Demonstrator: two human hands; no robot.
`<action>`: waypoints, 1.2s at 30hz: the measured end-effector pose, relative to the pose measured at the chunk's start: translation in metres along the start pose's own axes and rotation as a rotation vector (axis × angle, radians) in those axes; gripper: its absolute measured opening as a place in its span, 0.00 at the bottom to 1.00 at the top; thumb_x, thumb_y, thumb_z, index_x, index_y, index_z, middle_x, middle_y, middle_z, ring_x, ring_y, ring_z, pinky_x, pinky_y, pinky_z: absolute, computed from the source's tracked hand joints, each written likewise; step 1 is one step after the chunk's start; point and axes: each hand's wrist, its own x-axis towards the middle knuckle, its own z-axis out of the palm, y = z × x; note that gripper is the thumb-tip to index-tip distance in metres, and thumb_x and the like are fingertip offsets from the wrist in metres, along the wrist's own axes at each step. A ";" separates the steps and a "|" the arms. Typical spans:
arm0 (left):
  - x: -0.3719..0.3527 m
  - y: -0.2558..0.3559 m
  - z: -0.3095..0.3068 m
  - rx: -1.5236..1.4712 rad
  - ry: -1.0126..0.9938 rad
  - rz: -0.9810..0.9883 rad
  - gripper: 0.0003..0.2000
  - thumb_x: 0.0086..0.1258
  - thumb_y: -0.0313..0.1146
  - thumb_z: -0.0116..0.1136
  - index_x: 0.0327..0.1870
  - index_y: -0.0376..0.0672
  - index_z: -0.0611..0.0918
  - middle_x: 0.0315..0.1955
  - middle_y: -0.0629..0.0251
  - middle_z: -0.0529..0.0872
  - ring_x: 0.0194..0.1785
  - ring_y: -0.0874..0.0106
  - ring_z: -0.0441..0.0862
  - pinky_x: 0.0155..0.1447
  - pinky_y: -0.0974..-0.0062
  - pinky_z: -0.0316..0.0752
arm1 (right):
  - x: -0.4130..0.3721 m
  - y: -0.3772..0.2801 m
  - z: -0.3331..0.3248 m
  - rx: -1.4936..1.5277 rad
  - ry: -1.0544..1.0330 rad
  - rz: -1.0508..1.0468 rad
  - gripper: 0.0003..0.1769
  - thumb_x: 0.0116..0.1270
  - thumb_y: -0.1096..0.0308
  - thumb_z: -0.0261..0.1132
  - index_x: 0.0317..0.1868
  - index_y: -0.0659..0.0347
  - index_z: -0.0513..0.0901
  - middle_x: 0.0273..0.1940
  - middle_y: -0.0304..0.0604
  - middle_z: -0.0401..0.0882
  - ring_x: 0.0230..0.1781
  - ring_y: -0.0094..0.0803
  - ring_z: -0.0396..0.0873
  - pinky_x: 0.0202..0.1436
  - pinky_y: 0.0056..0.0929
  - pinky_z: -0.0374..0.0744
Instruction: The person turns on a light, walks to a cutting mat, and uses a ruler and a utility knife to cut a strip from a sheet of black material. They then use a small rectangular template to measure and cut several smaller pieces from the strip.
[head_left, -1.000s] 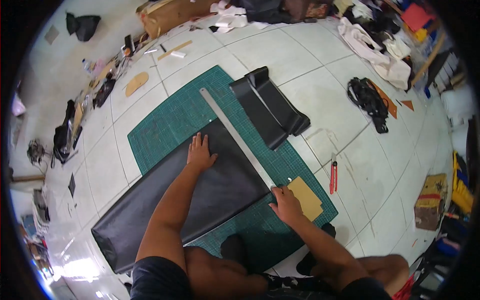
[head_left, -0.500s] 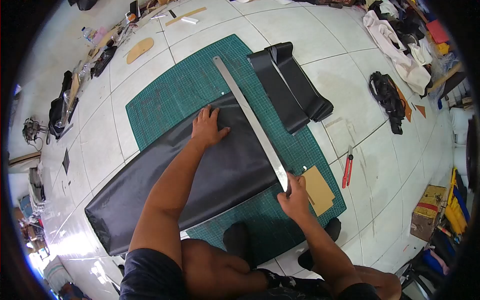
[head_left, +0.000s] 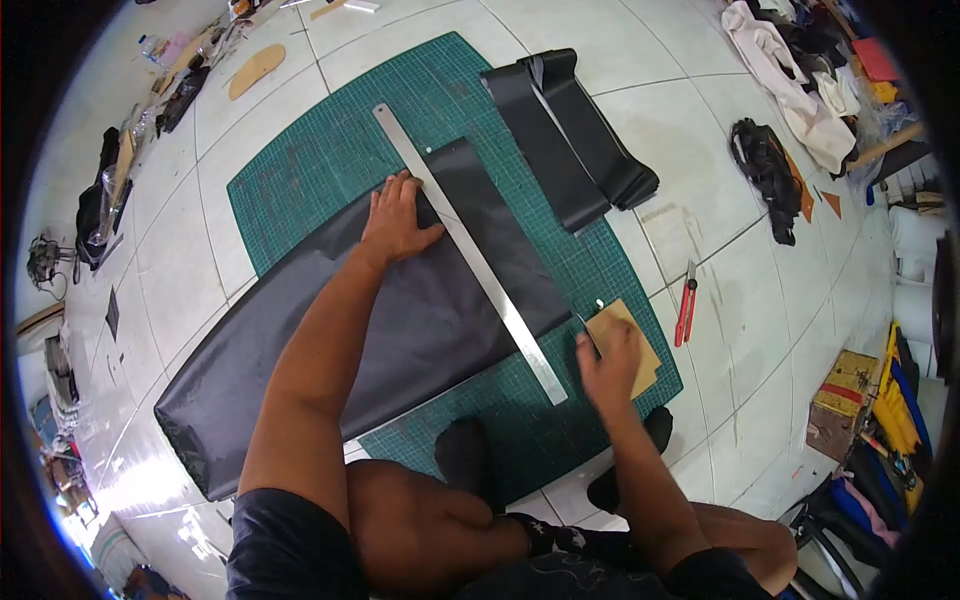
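Observation:
A long steel ruler [head_left: 470, 255] lies slantwise across a black sheet of material [head_left: 400, 325], some way in from its right edge. My left hand [head_left: 395, 222] presses flat on the sheet with its fingers spread, fingertips against the ruler's upper part. Off the sheet's lower right corner, my right hand [head_left: 610, 362] hovers over tan card pieces [head_left: 648, 362], blurred and with curled fingers. A thin, slender thing shows by its fingertips, too small to name. Under all this is a green cutting mat [head_left: 320, 180].
Folded black material [head_left: 570, 140] rests over the mat's far right edge. A red utility knife [head_left: 686, 305] lies on the white tiles to the right. Beyond it are a black bundle [head_left: 768, 180] and a worn box [head_left: 845, 405]. My feet [head_left: 465, 450] are at the mat's near edge.
The ruler has shifted left, inward from the sheet's right edge. My right hand has let go of the ruler's near end and moved onto the card pieces. My left fingertips now meet the ruler.

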 end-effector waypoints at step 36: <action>0.008 0.023 -0.004 0.166 -0.123 -0.075 0.71 0.40 0.71 0.78 0.83 0.41 0.54 0.83 0.50 0.50 0.86 0.48 0.46 0.80 0.28 0.49 | 0.280 -0.112 0.099 0.319 -0.515 0.315 0.32 0.72 0.51 0.70 0.69 0.64 0.77 0.61 0.54 0.83 0.60 0.48 0.82 0.63 0.46 0.78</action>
